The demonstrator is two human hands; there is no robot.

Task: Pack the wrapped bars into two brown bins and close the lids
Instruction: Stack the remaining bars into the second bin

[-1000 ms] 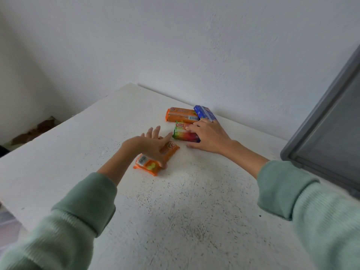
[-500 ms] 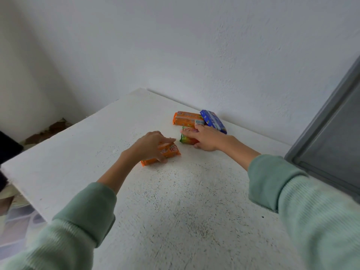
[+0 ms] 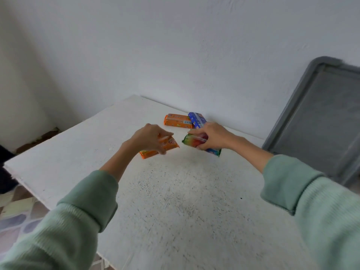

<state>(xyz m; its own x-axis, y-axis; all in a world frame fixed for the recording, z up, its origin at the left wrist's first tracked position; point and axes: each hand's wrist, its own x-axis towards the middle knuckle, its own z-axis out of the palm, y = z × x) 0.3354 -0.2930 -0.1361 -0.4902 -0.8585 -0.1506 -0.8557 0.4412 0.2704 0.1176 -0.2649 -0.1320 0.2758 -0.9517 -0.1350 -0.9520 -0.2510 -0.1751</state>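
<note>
Orange bar (image 3: 167, 145) gripped in my left hand (image 3: 149, 138), fingers curled over it, mid-table (image 3: 175, 201). Rainbow-wrapped bar (image 3: 191, 141) just to its right, apart from it, held in my right hand (image 3: 212, 136), fingers wrapped round it. Cannot tell if either bar is lifted. Second orange bar (image 3: 176, 123) and blue bar (image 3: 196, 120) lie touching at the far edge by the wall. Grey tray (image 3: 315, 121) stands tilted, far right.

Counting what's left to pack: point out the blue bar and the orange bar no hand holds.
Blue bar (image 3: 197, 120): head view, its top face.
Unheld orange bar (image 3: 177, 122): head view, middle of its wrapper.
</note>
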